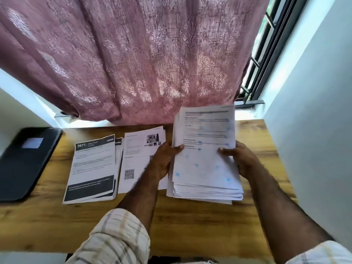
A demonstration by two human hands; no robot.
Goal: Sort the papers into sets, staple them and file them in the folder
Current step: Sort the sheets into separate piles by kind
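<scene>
A thick stack of white printed papers (205, 164) is held above the wooden table, blurred, at centre right. My left hand (163, 161) grips its left edge with the thumb on top. My right hand (240, 159) grips the right edge, its thumb pressing the top sheet. On the table to the left lies a set of papers with black bands and the number 3675 (91, 170). Beside it lies a set with small photos and a QR code (137, 157), partly hidden by my left hand. A black folder (26, 159) lies shut at the far left.
The wooden table (190, 225) ends at a white wall on the right. A pink curtain (133, 63) hangs over the table's back edge, with a barred window (262, 54) beside it. No stapler is in view.
</scene>
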